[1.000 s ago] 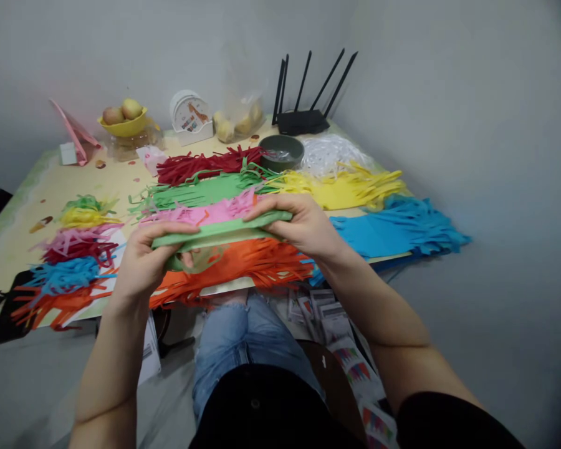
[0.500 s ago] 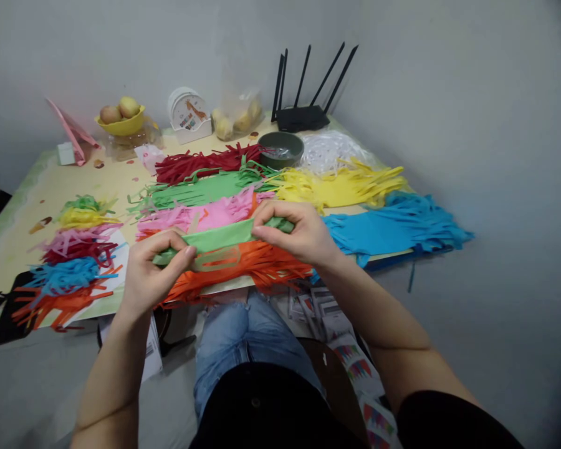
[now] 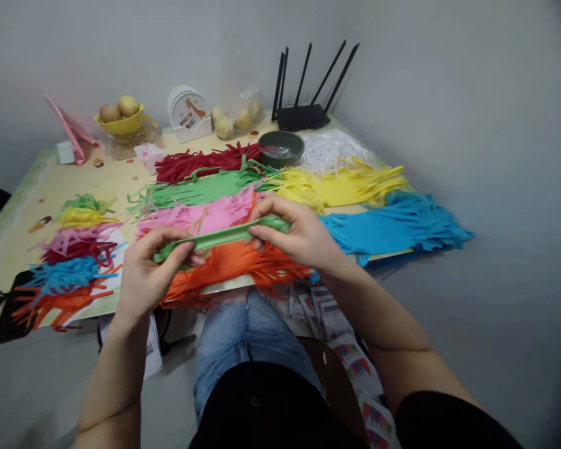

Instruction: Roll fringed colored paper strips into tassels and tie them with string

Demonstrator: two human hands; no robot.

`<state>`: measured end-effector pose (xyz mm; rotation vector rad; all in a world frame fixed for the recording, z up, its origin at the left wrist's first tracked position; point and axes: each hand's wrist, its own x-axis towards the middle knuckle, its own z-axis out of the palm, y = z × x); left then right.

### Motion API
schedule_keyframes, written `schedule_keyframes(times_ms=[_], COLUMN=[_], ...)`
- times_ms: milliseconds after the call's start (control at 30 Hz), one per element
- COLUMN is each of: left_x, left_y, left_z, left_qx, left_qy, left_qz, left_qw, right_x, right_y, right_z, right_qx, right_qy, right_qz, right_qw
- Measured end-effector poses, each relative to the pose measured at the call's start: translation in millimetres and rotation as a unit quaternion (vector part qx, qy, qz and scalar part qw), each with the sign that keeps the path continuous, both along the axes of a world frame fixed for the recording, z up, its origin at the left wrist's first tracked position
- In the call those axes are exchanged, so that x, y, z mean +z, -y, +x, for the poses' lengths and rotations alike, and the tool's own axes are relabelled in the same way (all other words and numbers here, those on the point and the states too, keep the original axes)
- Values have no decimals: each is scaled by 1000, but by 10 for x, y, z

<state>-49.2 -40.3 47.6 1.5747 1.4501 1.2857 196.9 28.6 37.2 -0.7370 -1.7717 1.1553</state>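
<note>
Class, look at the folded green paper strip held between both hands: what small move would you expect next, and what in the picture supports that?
Probably another tightening fold or roll along its length. The left hand and right hand pinch opposite ends of the folded green paper strip, which is already narrow and lifted above the orange fringed paper sheet on the table's near edge.

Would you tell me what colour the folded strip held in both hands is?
Light green; the folded strip shows best in the head view.
</note>
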Motion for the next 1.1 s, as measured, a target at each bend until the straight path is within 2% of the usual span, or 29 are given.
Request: schedule_keyframes(times_ms=[67, 200, 400, 533, 700, 867, 933, 1000, 1100], left_x=[0, 2, -17, -20, -25, -50, -52, -50, -41], left_y=[-13, -50, -51, -16, 17, 26, 30, 28, 3], left_z=[-8, 6, 6, -6, 32, 1, -17, -30, -41], left_qx=[-4, -7, -29, -45, 40, 24, 21, 16, 5], left_qy=[68, 162, 155, 66, -126, -201, -167, -93, 26], left_qz=[-29, -49, -10, 35, 98, 89, 68, 32, -23], left_qw=[997, 986, 987, 996, 986, 975, 983, 995, 999], right_x=[-8, -20, -52, -42, -8, -13, -20, -33, -65], right_y=[-8, -26, -68, -68, -16, 12, 9, 0, -29], right_z=[-12, -42, -69, -61, -66, -67, -65, -67, -77], right_qx=[26, 35, 56, 60, -31, -65, -41, 3, 64], right_qy=[-40, -80, -104, -56, 58, 94, 57, -4, -80], right_qz=[-41, -66, -85, -47, 80, 110, 70, 2, -80], right_qw=[998, 994, 989, 996, 995, 987, 995, 1000, 992])
